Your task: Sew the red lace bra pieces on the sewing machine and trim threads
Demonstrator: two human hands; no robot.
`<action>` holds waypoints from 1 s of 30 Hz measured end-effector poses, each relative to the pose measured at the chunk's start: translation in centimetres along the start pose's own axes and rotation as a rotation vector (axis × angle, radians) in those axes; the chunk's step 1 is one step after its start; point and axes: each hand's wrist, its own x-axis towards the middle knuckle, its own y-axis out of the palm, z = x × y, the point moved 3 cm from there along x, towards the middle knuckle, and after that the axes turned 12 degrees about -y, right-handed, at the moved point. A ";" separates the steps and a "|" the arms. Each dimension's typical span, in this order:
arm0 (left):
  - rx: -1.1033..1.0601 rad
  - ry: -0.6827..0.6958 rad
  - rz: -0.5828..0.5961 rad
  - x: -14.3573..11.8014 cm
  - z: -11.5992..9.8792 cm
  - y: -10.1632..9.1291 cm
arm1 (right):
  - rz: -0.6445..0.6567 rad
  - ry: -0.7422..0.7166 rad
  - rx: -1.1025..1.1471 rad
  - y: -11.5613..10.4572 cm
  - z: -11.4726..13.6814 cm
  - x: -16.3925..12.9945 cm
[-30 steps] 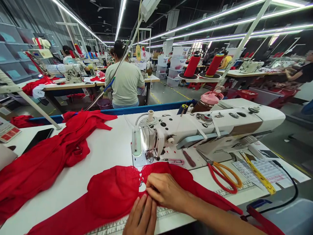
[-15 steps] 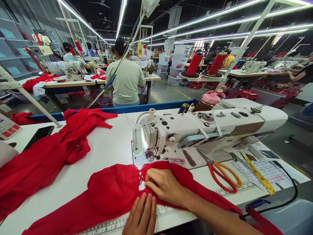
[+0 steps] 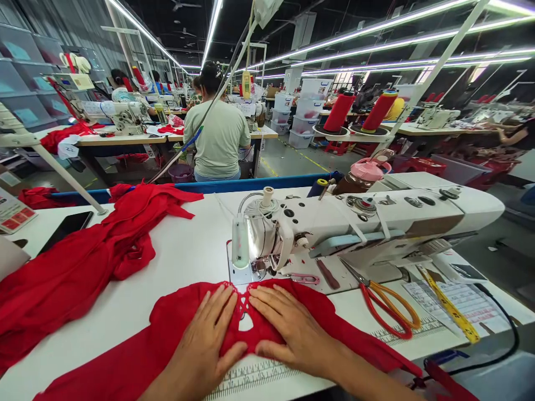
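A red bra (image 3: 175, 312) lies spread across the white table in front of me, its criss-cross lace centre and small keyhole gap facing up. My left hand (image 3: 204, 328) rests flat on the left cup beside that gap, fingers stretched out. On the right cup lies my right hand (image 3: 288, 323), also flat with the fingers extended. Both thumbs point inward below the gap. Just beyond the fingertips stands a white sewing machine (image 3: 376, 211), its needle area close to the bra's lace edge. A printed ruler strip (image 3: 254, 374) shows under the bra's lower edge.
Red garments (image 3: 96, 262) are heaped at left near a phone (image 3: 67, 231). Right of the machine's needle lie a pink-handled tool (image 3: 305, 278), a seam tool with brown handle (image 3: 328, 274), scissors (image 3: 390, 309) and a yellow tape measure (image 3: 449, 305). A co-worker (image 3: 219, 133) sits ahead.
My left hand has moved up from the bra's lower edge onto the left cup. My right hand has opened from a bent-finger hold at the centre and now lies flat.
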 end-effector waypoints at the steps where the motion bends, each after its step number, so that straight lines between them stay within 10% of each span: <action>1: 0.044 0.006 0.026 0.0 0.4 0.2 | 0.032 0.013 0.005 0.1 -0.2 -0.2; 30: 0.138 -0.018 0.131 -0.3 1.0 0.1 | 0.057 0.061 0.069 0.2 -0.8 -0.5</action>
